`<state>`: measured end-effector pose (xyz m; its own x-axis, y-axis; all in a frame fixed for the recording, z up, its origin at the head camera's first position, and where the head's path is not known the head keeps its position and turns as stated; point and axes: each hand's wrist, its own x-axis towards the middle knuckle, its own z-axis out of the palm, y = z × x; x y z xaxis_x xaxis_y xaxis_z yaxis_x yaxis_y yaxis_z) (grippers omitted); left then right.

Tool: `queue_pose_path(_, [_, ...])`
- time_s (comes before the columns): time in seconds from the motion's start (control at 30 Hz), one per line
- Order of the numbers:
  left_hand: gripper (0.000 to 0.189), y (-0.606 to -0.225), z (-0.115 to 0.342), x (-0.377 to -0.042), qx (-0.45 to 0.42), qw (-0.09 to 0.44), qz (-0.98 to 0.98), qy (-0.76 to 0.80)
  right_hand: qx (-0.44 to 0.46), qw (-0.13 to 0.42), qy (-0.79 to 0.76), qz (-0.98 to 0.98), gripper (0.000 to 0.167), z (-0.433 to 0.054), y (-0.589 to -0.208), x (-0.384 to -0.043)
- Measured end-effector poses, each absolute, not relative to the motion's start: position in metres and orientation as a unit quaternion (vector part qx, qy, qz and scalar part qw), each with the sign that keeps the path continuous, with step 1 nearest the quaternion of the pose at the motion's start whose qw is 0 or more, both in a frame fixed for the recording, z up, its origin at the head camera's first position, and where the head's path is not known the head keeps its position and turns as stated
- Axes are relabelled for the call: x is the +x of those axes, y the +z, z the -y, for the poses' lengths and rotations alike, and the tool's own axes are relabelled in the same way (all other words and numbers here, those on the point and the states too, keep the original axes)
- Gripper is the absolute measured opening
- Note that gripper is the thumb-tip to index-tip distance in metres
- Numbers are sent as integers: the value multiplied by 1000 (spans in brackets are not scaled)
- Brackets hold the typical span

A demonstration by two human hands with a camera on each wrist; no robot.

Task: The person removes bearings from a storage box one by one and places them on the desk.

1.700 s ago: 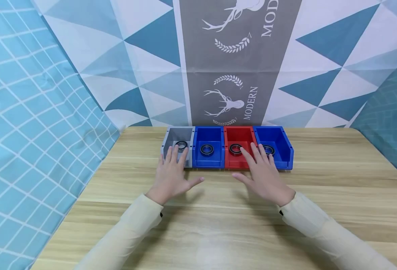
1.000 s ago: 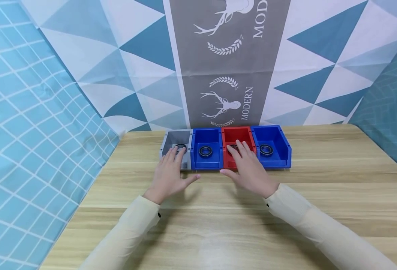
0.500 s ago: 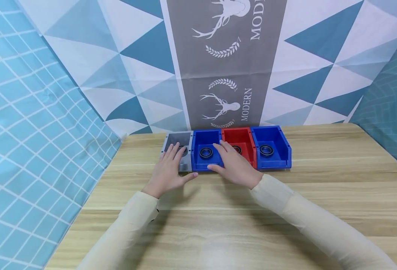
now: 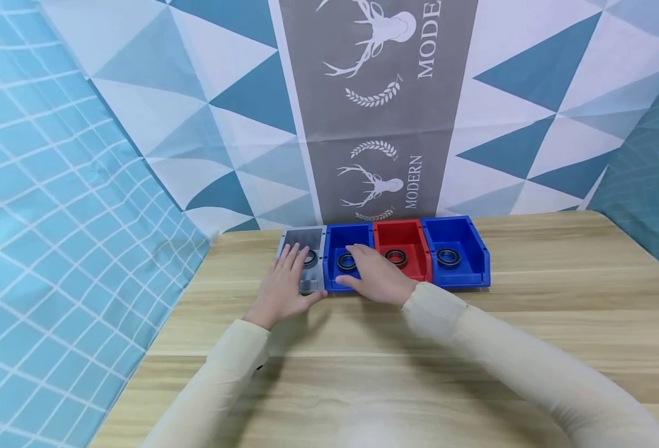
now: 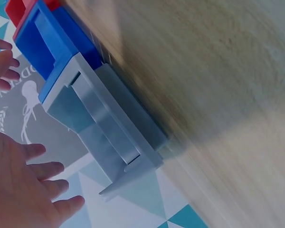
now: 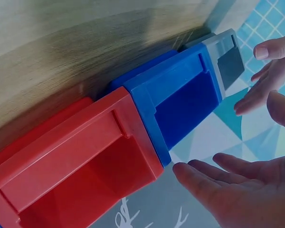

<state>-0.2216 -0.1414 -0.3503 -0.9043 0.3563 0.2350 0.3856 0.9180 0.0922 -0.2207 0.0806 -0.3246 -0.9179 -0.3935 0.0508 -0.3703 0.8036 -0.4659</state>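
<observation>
Four small bins stand side by side: a grey bin (image 4: 312, 285), a blue bin (image 4: 350, 231), a red bin (image 4: 397, 229) and another blue bin (image 4: 447, 227). Each has a black ring-shaped ball bearing lying in it, such as the red bin's bearing (image 4: 387, 257) and the right blue bin's bearing (image 4: 440, 257). My left hand (image 4: 284, 289) hovers at the grey bin, fingers extended, partly covering its bearing (image 4: 315, 259). Over the left blue bin is my right hand (image 4: 382, 277), fingers reaching past its bearing (image 4: 340, 262). Both palms look bare in the wrist views.
The bins rest near the back of a wooden table (image 4: 351, 386), close to a patterned cloth wall (image 4: 374, 124). A blue checked cloth (image 4: 55, 218) hangs along the left side, and a teal cloth (image 4: 648, 180) borders the right.
My right hand has travelled left, from the right blue bin across the red one to the left blue bin. My left hand stays by the grey bin. The bearings keep their places.
</observation>
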Motion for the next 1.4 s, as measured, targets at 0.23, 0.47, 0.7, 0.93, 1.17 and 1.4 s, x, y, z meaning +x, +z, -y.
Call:
queue_pose_path(0.23, [95, -347, 146, -225, -191, 96, 974, -70, -206, 35, -239, -948, 76, -74, -323, -234])
queue_pose_path(0.47, [94, -344, 146, -231, -195, 89, 974, -69, -204, 36, -244, -947, 74, -64, -318, -246])
queue_pose_path(0.7, [97, -340, 144, -236, -180, 84, 977, -71, -204, 41, -246, -947, 73, -49, -315, -255])
queue_pose_path(0.93, [97, -336, 145, -240, -167, 94, 980, -62, -191, 59, -274, -941, 76, -41, -312, -266])
queue_pose_path(1.17, [97, -340, 145, -239, -169, 92, 980, -52, -158, 92, -310, -933, 75, -38, -321, -271])
queue_pose_path(1.4, [93, -347, 144, -237, -176, 86, 979, -54, -97, 130, -370, -915, 76, -32, -334, -279])
